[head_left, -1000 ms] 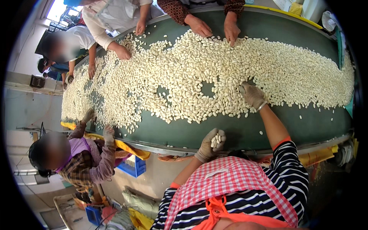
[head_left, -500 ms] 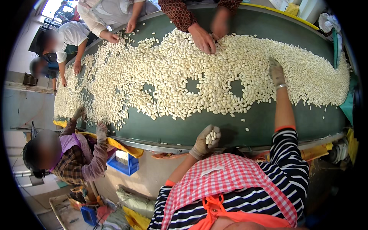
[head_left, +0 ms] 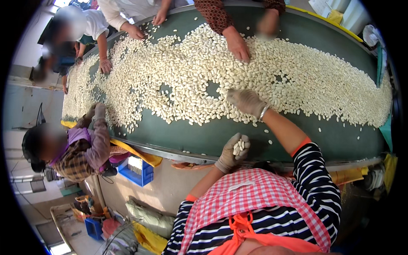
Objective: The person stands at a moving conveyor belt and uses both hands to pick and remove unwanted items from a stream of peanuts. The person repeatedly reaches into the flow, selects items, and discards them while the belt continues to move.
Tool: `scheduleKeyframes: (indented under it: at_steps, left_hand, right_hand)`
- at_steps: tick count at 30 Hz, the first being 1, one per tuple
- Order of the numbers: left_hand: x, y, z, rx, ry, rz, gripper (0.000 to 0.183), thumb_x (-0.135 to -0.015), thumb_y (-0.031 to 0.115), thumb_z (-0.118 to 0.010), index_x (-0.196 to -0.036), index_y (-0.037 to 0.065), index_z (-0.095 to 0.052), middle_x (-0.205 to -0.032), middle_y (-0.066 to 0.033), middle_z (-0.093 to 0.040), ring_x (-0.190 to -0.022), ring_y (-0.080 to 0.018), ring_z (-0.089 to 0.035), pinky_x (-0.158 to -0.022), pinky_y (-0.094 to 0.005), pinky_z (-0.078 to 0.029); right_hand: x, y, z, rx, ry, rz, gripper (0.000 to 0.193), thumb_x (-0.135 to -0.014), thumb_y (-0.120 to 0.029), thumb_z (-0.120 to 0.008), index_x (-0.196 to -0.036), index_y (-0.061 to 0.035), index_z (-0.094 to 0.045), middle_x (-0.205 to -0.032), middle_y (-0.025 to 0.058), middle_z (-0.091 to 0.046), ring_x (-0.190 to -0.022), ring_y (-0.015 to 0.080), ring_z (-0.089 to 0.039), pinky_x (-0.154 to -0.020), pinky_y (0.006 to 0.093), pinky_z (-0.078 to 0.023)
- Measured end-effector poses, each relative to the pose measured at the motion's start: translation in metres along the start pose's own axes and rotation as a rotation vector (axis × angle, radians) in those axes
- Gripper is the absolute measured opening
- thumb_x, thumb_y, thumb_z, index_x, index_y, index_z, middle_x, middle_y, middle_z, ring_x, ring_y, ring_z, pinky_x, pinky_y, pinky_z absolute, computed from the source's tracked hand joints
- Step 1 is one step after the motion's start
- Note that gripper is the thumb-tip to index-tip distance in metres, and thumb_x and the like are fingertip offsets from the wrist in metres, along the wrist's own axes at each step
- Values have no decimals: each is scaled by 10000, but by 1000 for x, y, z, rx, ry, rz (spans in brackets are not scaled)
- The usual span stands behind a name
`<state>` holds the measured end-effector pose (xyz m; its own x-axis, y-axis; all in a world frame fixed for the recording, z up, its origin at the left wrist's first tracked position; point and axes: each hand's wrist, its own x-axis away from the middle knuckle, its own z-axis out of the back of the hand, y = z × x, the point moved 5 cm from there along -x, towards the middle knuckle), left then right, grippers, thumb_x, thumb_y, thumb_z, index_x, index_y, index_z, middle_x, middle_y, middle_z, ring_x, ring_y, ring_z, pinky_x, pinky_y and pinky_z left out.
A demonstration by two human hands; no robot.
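Large white beans (head_left: 191, 72) lie in a broad layer over a long green sorting table (head_left: 182, 138). My left hand (head_left: 230, 154), in a pale work glove, is cupped near the table's front edge, its fingers curled around several white beans (head_left: 239, 147). Over the near side of the layer reaches my right hand (head_left: 247, 103), gloved too, with a metal-coloured band at the wrist. Its fingers are drawn together at the beans, beside a bare patch of green surface. Whatever is between those fingertips is hidden.
Across the table, a co-worker's hand (head_left: 238, 44) touches the beans, and others work further left. On my side, a gloved co-worker (head_left: 87, 140) leans over the left end. A blue crate (head_left: 142, 176) and sacks (head_left: 151, 214) stand on the floor. The table has a raised metal edge (head_left: 191, 157).
My right hand has come leftward and nearer, from the right part of the beans to the middle. My left hand still holds its beans. The co-workers' hands across the table have shifted slightly.
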<state>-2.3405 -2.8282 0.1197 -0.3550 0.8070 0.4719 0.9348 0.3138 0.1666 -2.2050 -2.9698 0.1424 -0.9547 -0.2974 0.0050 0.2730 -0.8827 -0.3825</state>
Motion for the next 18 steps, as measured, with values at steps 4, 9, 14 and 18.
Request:
scheduleKeyframes:
  at_steps: [4,9,14,18]
  left_hand:
    - [12,-1,-6,106,-4,-70,335,-992,377,-463,-948,81,-616,-823,-71,-623,-481,-105,-432,-366,-188,-329]
    - [47,6,7,200,-102,-187,349,-1001,369,-436,-976,66,-606,-865,-83,-630,-484,-96,-426,-361,-177,-328]
    - [59,20,9,277,-130,-228,356,-999,358,-443,-986,55,-629,-874,-92,-641,-497,-98,-439,-369,-177,-340]
    - [56,37,4,315,-168,-197,317,-994,358,-454,-993,79,-603,-869,-72,-643,-547,-113,-491,-383,-185,-365]
  right_hand:
    - [-35,-54,-39,-21,-225,-121,131,-824,-57,-566,-945,-26,-604,-838,185,-693,-724,324,-696,-560,443,-533]
    - [-53,-74,-70,130,-282,-174,247,-813,-52,-611,-1056,-14,-588,-856,168,-703,-766,293,-711,-561,437,-537]
    - [-26,-62,-63,16,-281,-276,251,-827,-105,-629,-1058,-13,-590,-863,149,-702,-813,276,-707,-612,418,-542]
    - [30,-37,-47,-1127,-60,-621,168,-899,-200,-586,-1011,-76,-592,-779,62,-636,-732,198,-676,-569,357,-538]
